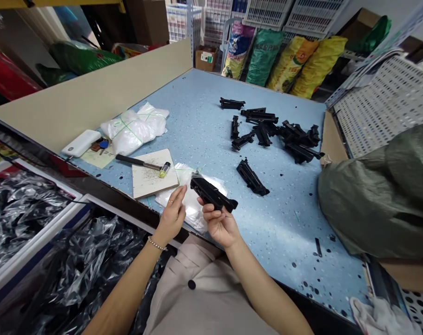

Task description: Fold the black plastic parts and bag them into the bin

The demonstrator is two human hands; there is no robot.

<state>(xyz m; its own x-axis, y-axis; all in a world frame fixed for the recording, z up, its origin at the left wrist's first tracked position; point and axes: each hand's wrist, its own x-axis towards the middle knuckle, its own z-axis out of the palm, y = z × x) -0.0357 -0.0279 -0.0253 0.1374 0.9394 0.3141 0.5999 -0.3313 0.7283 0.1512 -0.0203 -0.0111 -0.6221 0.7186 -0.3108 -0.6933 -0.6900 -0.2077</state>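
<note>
My right hand [223, 228] grips a long black plastic bracket-like part [213, 193], tilted with its far end toward the upper left. My left hand [173, 214] is just left of that part, its fingers pressed together; what they pinch, if anything, I cannot make out. Beneath both hands lies a stack of clear plastic bags [194, 214], with a sheen of clear film near the part's far end. Another black part [252, 177] lies alone to the right. Several more form a loose pile [267, 125] farther back on the blue table [197, 116].
A hammer [138, 161] and a small yellow-clear bottle [164, 169] rest on a white board [150, 184]. Behind are a tied white bundle [135, 128] and a white power bank [81, 143]. A dark green sack [375, 200] borders the right; bins of black wrapped items [93, 260] stand lower left.
</note>
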